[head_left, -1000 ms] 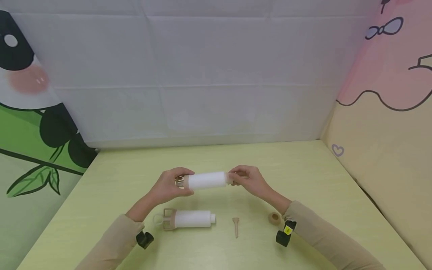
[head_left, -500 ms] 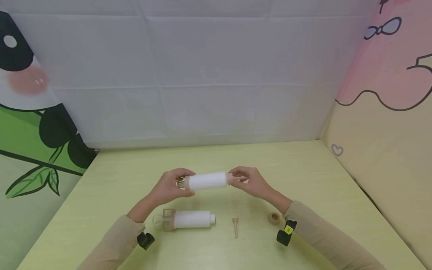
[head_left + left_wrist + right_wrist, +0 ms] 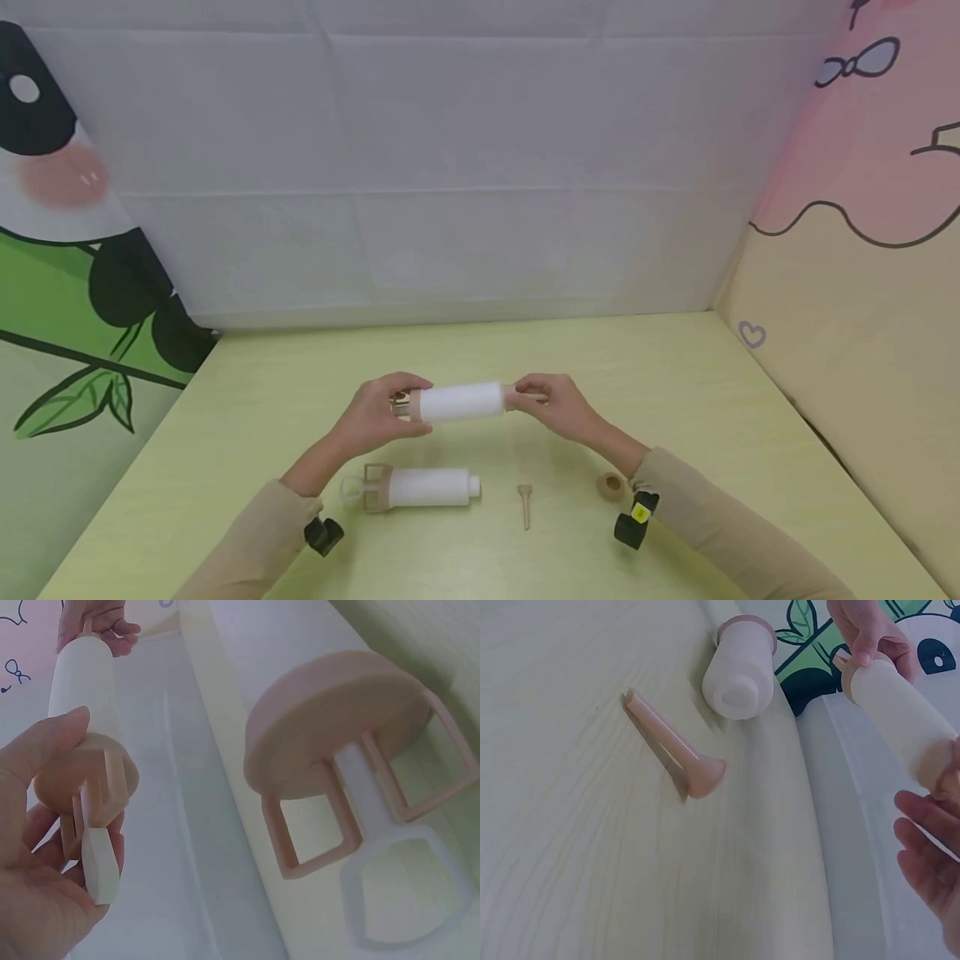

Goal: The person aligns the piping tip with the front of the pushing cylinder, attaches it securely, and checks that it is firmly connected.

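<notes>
My left hand (image 3: 371,417) grips a large white syringe (image 3: 461,402) by its beige handle end, holding it level above the table. In the left wrist view, thumb and fingers lie around its beige cap (image 3: 64,780), with the white plunger ring (image 3: 101,866) sticking out. At the other end, my right hand (image 3: 562,408) pinches a beige nozzle (image 3: 510,397), whose thin tip points right; the fingers partly hide it. Below them on the table lies a second white syringe (image 3: 427,487) with beige finger loops and a white plunger ring.
A loose beige funnel-shaped nozzle (image 3: 525,504) lies right of the second syringe. Farther right, near the right sleeve, is a small round beige piece (image 3: 611,486) with a hole. Pale wall (image 3: 480,208) and printed side panels surround the yellow-green table (image 3: 637,350).
My right fingers have shifted slightly around the nozzle, and more of its tip shows than a second ago. The left hand and the syringe have stayed almost still.
</notes>
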Tool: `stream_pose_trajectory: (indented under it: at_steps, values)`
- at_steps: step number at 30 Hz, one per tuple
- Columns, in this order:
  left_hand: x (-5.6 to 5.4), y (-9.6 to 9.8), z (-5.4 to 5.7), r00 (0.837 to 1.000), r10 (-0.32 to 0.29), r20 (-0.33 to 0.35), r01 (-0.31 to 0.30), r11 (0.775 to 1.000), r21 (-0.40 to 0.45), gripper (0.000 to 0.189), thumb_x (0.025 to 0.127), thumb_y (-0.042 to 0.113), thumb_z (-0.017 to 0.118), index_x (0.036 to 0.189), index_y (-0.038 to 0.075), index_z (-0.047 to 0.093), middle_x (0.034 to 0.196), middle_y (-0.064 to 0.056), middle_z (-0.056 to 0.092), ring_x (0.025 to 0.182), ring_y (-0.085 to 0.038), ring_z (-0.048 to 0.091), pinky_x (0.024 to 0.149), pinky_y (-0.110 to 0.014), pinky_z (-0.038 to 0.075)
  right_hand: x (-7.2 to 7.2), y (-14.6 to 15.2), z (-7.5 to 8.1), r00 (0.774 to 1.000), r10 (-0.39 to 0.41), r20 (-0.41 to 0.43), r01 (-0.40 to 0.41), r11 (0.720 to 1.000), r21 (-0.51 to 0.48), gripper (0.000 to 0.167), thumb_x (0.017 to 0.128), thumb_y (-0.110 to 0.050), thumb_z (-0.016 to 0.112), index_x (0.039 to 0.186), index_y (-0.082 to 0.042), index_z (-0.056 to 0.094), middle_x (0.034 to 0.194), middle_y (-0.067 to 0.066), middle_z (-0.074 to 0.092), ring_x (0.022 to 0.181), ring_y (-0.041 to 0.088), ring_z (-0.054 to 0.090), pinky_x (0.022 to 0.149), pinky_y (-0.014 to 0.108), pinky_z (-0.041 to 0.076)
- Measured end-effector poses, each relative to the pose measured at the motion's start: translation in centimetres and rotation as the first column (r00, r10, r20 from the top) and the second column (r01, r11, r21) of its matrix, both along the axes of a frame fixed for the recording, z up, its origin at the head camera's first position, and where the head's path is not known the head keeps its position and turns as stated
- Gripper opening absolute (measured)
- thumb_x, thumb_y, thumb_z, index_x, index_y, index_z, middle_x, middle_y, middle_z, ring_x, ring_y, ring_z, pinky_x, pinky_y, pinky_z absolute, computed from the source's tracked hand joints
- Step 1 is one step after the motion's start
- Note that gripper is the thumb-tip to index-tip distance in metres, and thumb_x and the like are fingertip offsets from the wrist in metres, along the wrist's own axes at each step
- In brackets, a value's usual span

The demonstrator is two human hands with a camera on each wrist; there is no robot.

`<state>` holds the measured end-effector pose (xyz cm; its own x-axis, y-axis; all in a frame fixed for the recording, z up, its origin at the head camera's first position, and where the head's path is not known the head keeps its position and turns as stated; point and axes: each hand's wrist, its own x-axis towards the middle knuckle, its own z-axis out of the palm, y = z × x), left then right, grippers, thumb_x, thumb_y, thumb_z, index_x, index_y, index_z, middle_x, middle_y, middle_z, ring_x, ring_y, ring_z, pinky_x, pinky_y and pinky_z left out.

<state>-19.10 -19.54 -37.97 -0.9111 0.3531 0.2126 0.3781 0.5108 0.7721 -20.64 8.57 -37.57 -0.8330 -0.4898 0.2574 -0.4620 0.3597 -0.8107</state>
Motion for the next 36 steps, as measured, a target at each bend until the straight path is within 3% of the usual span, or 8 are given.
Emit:
stream_pose_trajectory:
  at_steps: [9, 17, 21, 24, 28, 32, 36]
  values:
    - [-0.1, -0.1, -0.4, 1.000, -0.002, 0.010, 0.002, 1.000, -0.007, 0.048, 0.067, 0.013, 0.080, 0.110, 0.003, 0.061, 0.106, -0.011, 0.061, 0.085, -0.020, 0.059, 0.067, -0.026, 0.050, -2.0, 0.2, -2.9, 0.995, 0.021, -0.101, -0.021, 1.000, -0.003, 0.032, 0.085, -0.018, 0.064, 0.113, -0.004, 0.061, 0.107, 0.010, 0.064, 0.094, 0.023, 0.061, 0.078, 0.036, 0.051]
    - [-0.1, -0.1, -0.4, 1.000, -0.019, -0.004, 0.019, 1.000, -0.018, 0.047, 0.068, 0.013, 0.079, 0.111, 0.005, 0.061, 0.106, -0.010, 0.061, 0.082, -0.017, 0.057, 0.066, -0.026, 0.050, -2.1, 0.7, -2.8, 0.968, 0.062, -0.244, -0.058, 0.998, 0.024, 0.028, 0.082, -0.017, 0.067, 0.108, -0.008, 0.062, 0.099, 0.002, 0.064, 0.085, 0.013, 0.059, 0.073, 0.038, 0.052]
    - [-0.1, -0.2, -0.2, 0.999, -0.034, 0.003, 0.034, 0.999, -0.024, 0.047, 0.068, 0.013, 0.079, 0.111, 0.006, 0.062, 0.106, -0.008, 0.061, 0.082, -0.017, 0.057, 0.067, -0.027, 0.050, -2.1, 1.0, -2.9, 0.946, 0.118, -0.301, -0.119, 0.993, 0.016, 0.024, 0.080, -0.014, 0.070, 0.102, -0.008, 0.064, 0.096, 0.002, 0.065, 0.084, 0.011, 0.060, 0.071, 0.030, 0.052]
    - [-0.1, -0.3, 0.0, 0.998, -0.052, 0.022, 0.053, 0.998, -0.025, 0.048, 0.068, 0.015, 0.079, 0.111, 0.006, 0.062, 0.105, -0.007, 0.061, 0.082, -0.017, 0.056, 0.066, -0.027, 0.049, -1.6, 0.9, -2.5, 0.908, 0.164, -0.386, -0.185, 0.983, -0.018, 0.026, 0.075, -0.005, 0.072, 0.100, -0.003, 0.064, 0.096, 0.009, 0.065, 0.083, 0.017, 0.063, 0.069, 0.027, 0.053]
    - [-0.3, -0.7, 0.1, 0.994, -0.075, 0.073, 0.076, 0.997, -0.009, 0.047, 0.068, 0.016, 0.079, 0.112, 0.007, 0.062, 0.102, -0.006, 0.060, 0.080, -0.019, 0.052, 0.062, -0.027, 0.049, -1.7, 0.8, -2.6, 0.830, 0.195, -0.523, -0.260, 0.964, -0.053, 0.033, 0.067, 0.004, 0.075, 0.098, 0.003, 0.064, 0.096, 0.017, 0.065, 0.082, 0.026, 0.065, 0.067, 0.027, 0.053]
    - [-0.6, -0.9, 0.1, 0.986, -0.098, 0.136, 0.097, 0.995, 0.016, 0.047, 0.069, 0.015, 0.079, 0.112, 0.006, 0.061, 0.097, -0.008, 0.059, 0.079, -0.021, 0.052, 0.059, -0.028, 0.049, -2.3, 0.9, -3.4, 0.757, 0.184, -0.627, -0.271, 0.961, -0.045, 0.035, 0.063, 0.003, 0.078, 0.096, 0.000, 0.066, 0.097, 0.015, 0.066, 0.085, 0.024, 0.065, 0.070, 0.020, 0.051]
    - [-0.8, -1.0, 0.1, 0.976, -0.120, 0.184, 0.117, 0.993, 0.027, 0.048, 0.070, 0.016, 0.078, 0.113, 0.003, 0.061, 0.095, -0.009, 0.060, 0.075, -0.021, 0.052, 0.058, -0.028, 0.048, -2.4, 0.9, -3.4, 0.699, 0.159, -0.697, -0.256, 0.966, -0.036, 0.034, 0.061, 0.002, 0.079, 0.093, -0.002, 0.068, 0.097, 0.014, 0.066, 0.088, 0.024, 0.064, 0.074, 0.023, 0.051]
